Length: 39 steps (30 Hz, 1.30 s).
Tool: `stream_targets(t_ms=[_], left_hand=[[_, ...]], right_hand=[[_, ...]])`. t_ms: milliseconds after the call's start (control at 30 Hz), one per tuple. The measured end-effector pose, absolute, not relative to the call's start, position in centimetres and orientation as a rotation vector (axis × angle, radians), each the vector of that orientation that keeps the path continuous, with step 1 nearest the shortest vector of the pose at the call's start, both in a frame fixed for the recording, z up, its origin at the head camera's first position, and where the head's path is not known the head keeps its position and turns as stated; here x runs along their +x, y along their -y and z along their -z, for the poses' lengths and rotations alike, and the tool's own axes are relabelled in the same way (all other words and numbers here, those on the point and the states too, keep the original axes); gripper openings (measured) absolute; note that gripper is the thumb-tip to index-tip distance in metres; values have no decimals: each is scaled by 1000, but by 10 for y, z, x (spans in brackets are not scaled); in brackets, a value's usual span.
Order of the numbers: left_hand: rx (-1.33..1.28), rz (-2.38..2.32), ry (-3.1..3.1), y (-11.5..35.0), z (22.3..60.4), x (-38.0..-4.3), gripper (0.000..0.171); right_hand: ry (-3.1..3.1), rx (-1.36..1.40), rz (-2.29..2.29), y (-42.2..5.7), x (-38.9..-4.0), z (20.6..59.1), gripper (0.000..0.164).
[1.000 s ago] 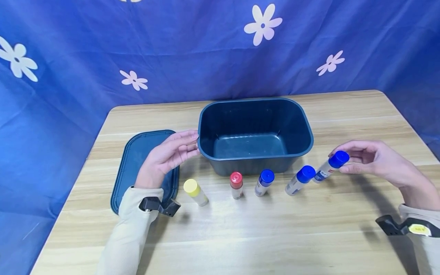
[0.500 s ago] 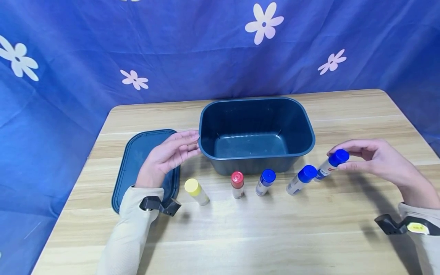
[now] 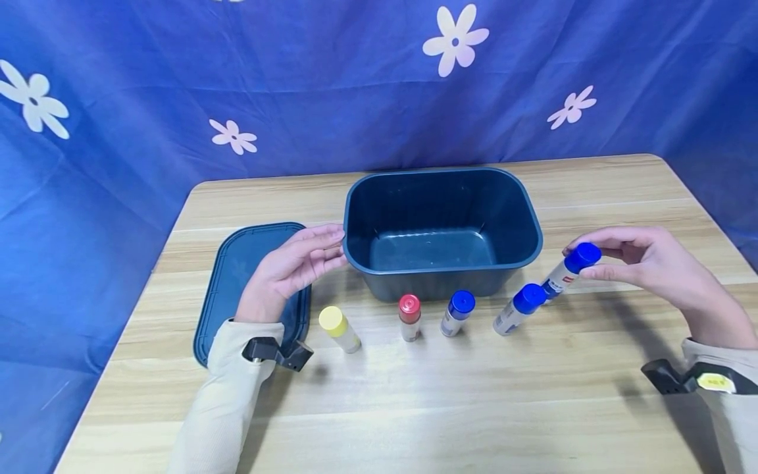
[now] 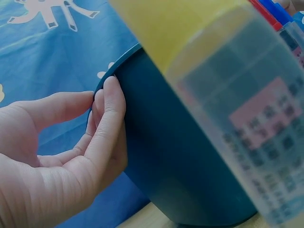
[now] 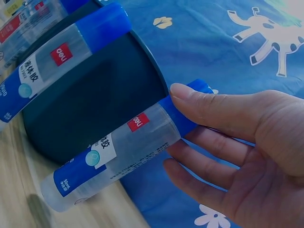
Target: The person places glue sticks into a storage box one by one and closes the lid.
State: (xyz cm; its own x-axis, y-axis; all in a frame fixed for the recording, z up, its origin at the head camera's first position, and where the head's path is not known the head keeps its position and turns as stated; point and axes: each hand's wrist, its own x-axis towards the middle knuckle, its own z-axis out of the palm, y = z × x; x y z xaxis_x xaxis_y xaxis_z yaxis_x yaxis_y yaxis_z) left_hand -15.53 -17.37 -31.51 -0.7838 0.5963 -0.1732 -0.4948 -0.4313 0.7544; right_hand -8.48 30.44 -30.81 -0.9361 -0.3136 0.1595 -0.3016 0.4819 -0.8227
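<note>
My right hand pinches the blue cap of a clear liquid glue bottle between thumb and fingers. The bottle tilts, its base just above the table in the right wrist view. Left of it stand two more blue-capped glue bottles, a red-capped one and a yellow-capped one. Behind them is a dark teal plastic bin with a bare inside. My left hand touches the bin's left rim and outer wall with loosely extended fingers.
A flat teal lid lies left of the bin, partly under my left forearm. The wooden tabletop spreads in front of the bottles. A blue curtain with white flowers hangs behind the table.
My right hand has raised the held glue bottle slightly, moving it a little away from me. The left hand and the other bottles keep their places.
</note>
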Motion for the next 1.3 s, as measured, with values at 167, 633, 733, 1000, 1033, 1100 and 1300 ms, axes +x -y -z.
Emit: stream_targets(t_ms=[167, 633, 733, 1000, 1033, 1100, 1300], left_hand=[[143, -2221, -1103, 174, 316, -156, 18], [155, -2215, -1102, 175, 316, -154, 23], [170, -2215, -1103, 174, 316, -154, 22], [145, -2225, -1124, 172, 317, -154, 17], [142, -2225, -1128, 172, 317, -155, 16], [142, -2221, -1149, 171, 317, -155, 15], [150, -2223, -1143, 172, 317, -155, 16]], right_hand=[[-2692, -528, 1493, -300, -88, 304, 31], [-2655, -574, 1626, -293, -96, 294, 31], [-2601, -573, 1728, -292, -96, 292, 31], [-2488, -559, 1910, -290, -97, 284, 31], [-2478, -560, 1928, -290, -97, 283, 31], [-2443, -579, 1962, -289, -98, 282, 31], [-2338, -640, 2066, -286, -102, 277, 31]])
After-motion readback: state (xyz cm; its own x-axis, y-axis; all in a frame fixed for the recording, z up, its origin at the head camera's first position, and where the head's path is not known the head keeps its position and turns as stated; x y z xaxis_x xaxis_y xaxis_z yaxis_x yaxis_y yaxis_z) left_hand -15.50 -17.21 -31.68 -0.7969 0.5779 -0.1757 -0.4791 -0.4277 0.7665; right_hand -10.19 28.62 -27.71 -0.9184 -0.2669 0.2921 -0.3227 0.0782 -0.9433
